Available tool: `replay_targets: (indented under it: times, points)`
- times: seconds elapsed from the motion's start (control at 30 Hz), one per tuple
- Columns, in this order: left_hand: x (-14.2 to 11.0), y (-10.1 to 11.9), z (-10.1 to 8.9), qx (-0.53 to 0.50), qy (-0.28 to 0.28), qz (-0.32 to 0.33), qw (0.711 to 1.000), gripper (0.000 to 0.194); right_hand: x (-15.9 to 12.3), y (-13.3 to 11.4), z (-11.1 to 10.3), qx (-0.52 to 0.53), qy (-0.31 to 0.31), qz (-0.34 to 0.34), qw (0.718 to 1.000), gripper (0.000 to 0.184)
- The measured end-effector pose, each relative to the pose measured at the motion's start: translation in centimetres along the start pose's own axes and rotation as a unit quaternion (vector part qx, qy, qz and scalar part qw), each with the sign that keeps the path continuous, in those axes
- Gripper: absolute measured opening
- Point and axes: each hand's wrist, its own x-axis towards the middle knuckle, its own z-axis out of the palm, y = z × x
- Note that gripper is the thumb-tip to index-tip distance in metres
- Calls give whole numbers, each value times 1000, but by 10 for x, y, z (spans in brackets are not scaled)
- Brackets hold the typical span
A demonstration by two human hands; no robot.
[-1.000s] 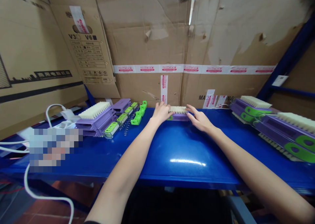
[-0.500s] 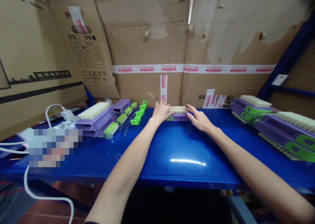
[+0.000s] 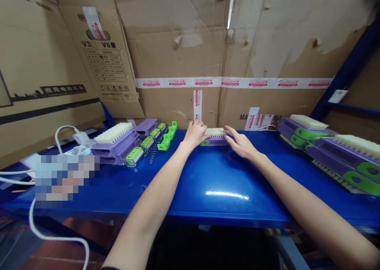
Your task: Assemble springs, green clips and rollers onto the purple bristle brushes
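Observation:
A brush (image 3: pixel 215 142) with a purple body, cream bristles facing up and a green part at its left end sits on the blue table at the back centre. My left hand (image 3: pixel 195 134) is closed round its left end, fingers bent over the bristle side and thumb at the front. At the other end, my right hand (image 3: pixel 241 144) grips the brush between a thumb low in front and fingers reaching along the bristles' edge. Its fingertips touch the end; the undersides of both hands are hidden.
Purple bodies with a cream bristle block (image 3: pixel 114 133), green-topped clear pieces (image 3: pixel 134 156), dark springs (image 3: pixel 152 153) and bright green clips (image 3: pixel 164 143) lie left. Several assembled brushes (image 3: pixel 341 155) are stacked right. A white cable (image 3: pixel 59 238) hangs over the front left edge. Cardboard (image 3: pixel 178 60) stands behind.
Both hands stay at the ends of the brush. The left fingers shift very slightly over the bristles; the brush keeps its place.

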Motion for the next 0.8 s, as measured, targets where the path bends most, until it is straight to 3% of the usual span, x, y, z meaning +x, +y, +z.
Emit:
replay_targets:
  times: [0.8]
  points:
    - [1, 0, 5, 21, 43, 32, 998, 27, 0, -2, -1, -9, -3, 2, 1000, 54]
